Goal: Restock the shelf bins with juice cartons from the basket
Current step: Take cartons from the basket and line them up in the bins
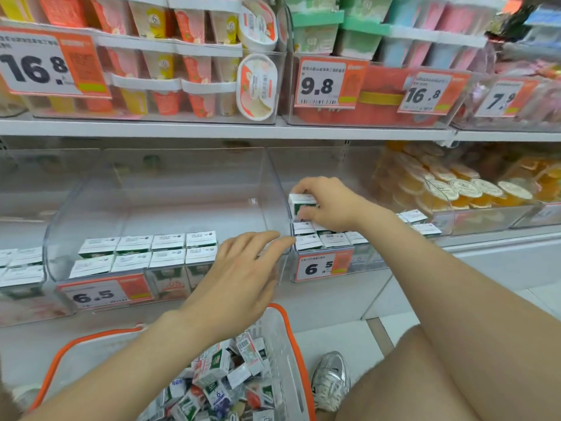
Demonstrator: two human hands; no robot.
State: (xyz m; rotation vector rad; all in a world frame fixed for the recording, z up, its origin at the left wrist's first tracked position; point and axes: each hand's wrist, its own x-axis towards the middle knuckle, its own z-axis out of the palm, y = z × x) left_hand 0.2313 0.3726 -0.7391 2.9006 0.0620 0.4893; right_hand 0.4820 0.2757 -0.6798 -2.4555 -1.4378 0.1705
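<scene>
Right hand (328,205) pinches boxy white-topped carton (301,202)

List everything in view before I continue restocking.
Clear plastic shelf bins: at least three, transparent, lower shelf.
Small white-topped green juice cartons: eight tops showing, middle bin; more in right bin.
Single juice carton: one, white-green, above right bin.
White plastic basket with orange rim: one, below shelf, many loose cartons inside.
Orange-white price tags: two reading 6.5, bin fronts.
Yellow jelly cups: many, far right.
Silver shoe: one, beside basket.
Left hand: empty, fingers relaxed, over middle bin.
Right hand: grips single carton.
</scene>
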